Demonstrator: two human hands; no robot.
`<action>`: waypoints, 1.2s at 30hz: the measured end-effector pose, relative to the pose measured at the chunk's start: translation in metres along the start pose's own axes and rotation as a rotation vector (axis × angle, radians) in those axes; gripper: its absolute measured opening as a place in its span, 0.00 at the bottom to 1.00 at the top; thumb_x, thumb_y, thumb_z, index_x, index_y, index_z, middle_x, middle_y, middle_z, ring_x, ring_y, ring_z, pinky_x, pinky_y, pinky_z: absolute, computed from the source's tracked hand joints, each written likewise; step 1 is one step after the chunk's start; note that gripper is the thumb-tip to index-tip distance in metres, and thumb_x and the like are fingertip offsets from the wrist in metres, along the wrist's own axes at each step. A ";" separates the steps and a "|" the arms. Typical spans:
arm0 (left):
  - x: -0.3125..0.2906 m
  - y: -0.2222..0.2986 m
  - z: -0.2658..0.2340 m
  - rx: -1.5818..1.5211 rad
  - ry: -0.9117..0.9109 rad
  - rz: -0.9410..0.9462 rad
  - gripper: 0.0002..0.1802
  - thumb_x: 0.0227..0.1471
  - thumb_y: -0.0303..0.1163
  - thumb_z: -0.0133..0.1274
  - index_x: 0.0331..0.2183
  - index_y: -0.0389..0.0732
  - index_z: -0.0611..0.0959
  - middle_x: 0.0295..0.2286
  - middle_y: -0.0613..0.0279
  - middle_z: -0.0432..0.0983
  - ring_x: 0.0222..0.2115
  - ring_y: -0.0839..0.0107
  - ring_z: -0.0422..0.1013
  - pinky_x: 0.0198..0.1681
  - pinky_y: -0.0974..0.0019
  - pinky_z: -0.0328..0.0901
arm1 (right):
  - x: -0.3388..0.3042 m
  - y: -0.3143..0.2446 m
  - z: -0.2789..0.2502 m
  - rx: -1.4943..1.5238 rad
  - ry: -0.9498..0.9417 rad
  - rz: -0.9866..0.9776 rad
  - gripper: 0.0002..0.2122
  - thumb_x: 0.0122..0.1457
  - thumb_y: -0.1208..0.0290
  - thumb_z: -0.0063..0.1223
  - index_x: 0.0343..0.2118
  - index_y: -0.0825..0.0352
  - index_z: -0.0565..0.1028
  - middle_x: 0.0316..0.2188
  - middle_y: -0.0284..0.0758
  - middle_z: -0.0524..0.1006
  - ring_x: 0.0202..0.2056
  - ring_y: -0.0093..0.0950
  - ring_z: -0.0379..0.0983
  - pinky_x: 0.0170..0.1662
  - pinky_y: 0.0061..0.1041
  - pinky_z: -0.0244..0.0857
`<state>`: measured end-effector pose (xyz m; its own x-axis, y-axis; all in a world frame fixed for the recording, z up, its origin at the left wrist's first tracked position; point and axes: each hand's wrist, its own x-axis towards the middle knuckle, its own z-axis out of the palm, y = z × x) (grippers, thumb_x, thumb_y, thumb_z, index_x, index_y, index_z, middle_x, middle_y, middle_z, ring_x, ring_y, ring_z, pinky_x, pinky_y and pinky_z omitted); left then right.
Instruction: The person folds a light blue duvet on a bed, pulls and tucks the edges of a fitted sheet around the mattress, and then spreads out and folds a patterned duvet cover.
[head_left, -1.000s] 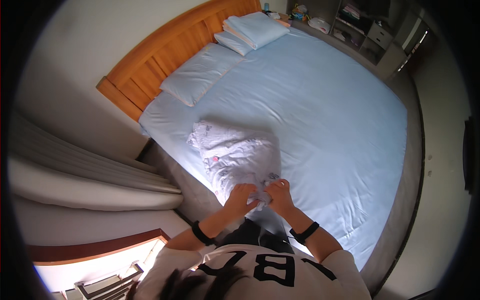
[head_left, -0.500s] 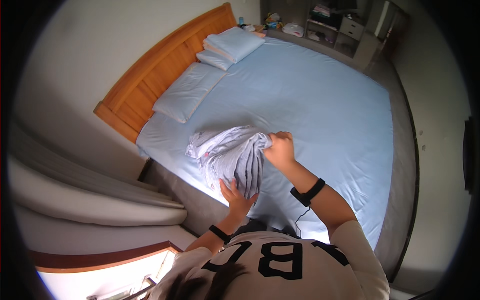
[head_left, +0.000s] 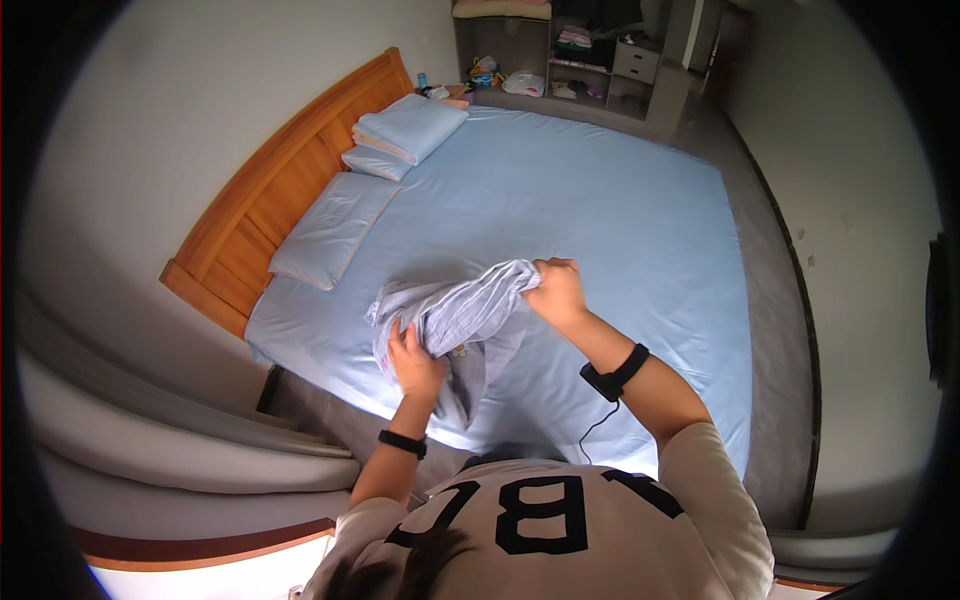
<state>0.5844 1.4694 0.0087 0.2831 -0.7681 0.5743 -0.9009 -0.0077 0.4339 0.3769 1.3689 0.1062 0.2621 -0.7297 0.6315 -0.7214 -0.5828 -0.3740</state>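
Note:
A loose, pale grey-lavender patterned cloth is bunched over the near left part of the bed; whether it is a garment cannot be made out. My right hand is closed around its gathered upper right end and holds that end raised. Toward the cloth's left side, my left hand lies against the fabric, its fingers stretched out and slightly apart. Between the two hands the cloth runs in long creases. Its lower part hangs in a fold beside my left hand, with a small yellowish print showing.
The bed has a light blue sheet. Blue pillows lie along the wooden headboard. A grey shelf unit with folded clothes and drawers stands beyond the bed. A pale curtain hangs at the near left.
My left hand has moved up and left across the cloth. The cloth's stacked pleats have loosened and spread, while my right hand keeps its grip. The view has shifted slightly.

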 end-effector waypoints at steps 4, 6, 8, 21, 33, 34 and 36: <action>-0.006 -0.009 -0.007 0.193 -0.205 0.032 0.31 0.25 0.26 0.52 0.39 0.42 0.64 0.35 0.53 0.64 0.37 0.57 0.60 0.42 0.57 0.53 | -0.008 0.051 -0.042 -0.022 0.068 0.020 0.05 0.30 0.73 0.47 0.14 0.67 0.70 0.14 0.41 0.69 0.20 0.36 0.65 0.31 0.29 0.58; -0.009 -0.045 0.004 0.177 -0.289 -0.006 0.27 0.26 0.27 0.52 0.37 0.42 0.67 0.31 0.55 0.66 0.35 0.58 0.62 0.40 0.58 0.55 | -0.010 0.060 -0.063 0.002 0.061 0.043 0.05 0.30 0.73 0.48 0.14 0.67 0.69 0.14 0.41 0.69 0.20 0.37 0.65 0.29 0.29 0.59; -0.001 -0.049 0.009 0.117 -0.334 0.070 0.17 0.28 0.29 0.51 0.28 0.40 0.73 0.23 0.57 0.69 0.28 0.61 0.66 0.33 0.61 0.58 | -0.016 0.072 -0.081 0.014 0.052 0.078 0.05 0.30 0.73 0.48 0.13 0.67 0.69 0.14 0.41 0.69 0.19 0.38 0.65 0.27 0.30 0.59; 0.082 0.025 0.054 0.009 -1.090 0.623 0.21 0.28 0.35 0.52 0.30 0.36 0.69 0.30 0.49 0.67 0.32 0.56 0.64 0.35 0.63 0.59 | -0.077 0.173 -0.159 -0.258 -0.266 0.435 0.09 0.34 0.67 0.48 0.21 0.65 0.72 0.21 0.44 0.70 0.26 0.41 0.67 0.29 0.33 0.61; 0.286 0.184 -0.066 0.085 -0.051 0.828 0.16 0.31 0.25 0.48 0.31 0.40 0.69 0.31 0.57 0.65 0.33 0.58 0.62 0.35 0.62 0.59 | 0.039 0.132 -0.299 -0.393 0.243 0.308 0.13 0.36 0.79 0.42 0.30 0.65 0.70 0.25 0.45 0.70 0.29 0.39 0.67 0.32 0.29 0.60; 0.284 0.190 -0.088 0.107 -0.002 0.811 0.16 0.31 0.25 0.49 0.31 0.40 0.69 0.29 0.57 0.64 0.31 0.59 0.63 0.34 0.62 0.59 | 0.039 0.126 -0.310 -0.377 0.328 0.201 0.14 0.36 0.82 0.40 0.29 0.66 0.70 0.25 0.45 0.69 0.29 0.40 0.67 0.32 0.29 0.60; 0.276 0.189 -0.112 0.079 0.078 0.836 0.16 0.30 0.25 0.49 0.30 0.40 0.69 0.27 0.58 0.64 0.30 0.59 0.63 0.32 0.62 0.59 | 0.033 0.102 -0.329 -0.359 0.365 0.110 0.14 0.35 0.83 0.39 0.30 0.68 0.70 0.27 0.46 0.69 0.30 0.41 0.66 0.33 0.28 0.60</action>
<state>0.5285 1.3278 0.3269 -0.4679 -0.4941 0.7327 -0.8435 0.4971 -0.2035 0.1005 1.4034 0.3122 -0.0219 -0.5700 0.8214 -0.9233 -0.3036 -0.2353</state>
